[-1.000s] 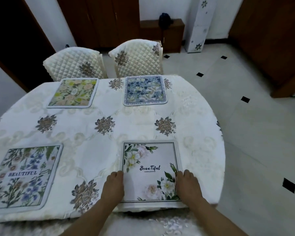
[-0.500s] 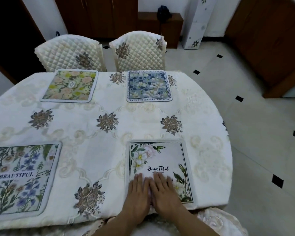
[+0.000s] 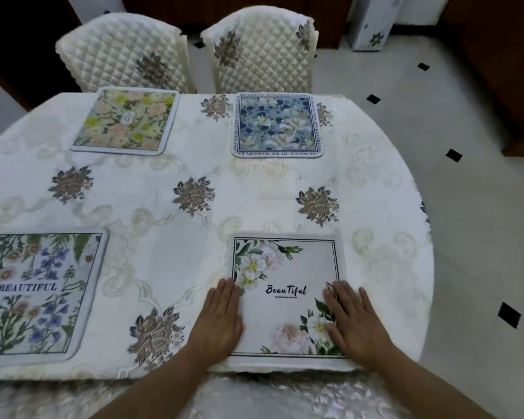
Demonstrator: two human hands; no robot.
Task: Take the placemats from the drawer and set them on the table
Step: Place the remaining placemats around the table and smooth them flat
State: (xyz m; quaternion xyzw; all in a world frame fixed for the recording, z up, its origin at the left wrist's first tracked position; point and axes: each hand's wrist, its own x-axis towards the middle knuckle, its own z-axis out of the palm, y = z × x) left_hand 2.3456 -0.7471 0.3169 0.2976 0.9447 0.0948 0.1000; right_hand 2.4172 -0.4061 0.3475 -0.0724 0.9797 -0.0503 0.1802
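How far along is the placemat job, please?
Done: green floral mat, blue floral mat and near-left BEAUTIFUL mat lie flat on the table. In hand: left hand and right hand press the sides of the white BeauTiful mat. Left: probably only letting go.

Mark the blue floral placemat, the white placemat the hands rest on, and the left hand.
blue floral placemat [image 3: 277,124], head view, middle of its printed face.
white placemat [image 3: 288,267], head view, bare centre above the lettering.
left hand [image 3: 220,319], head view, back of the hand.
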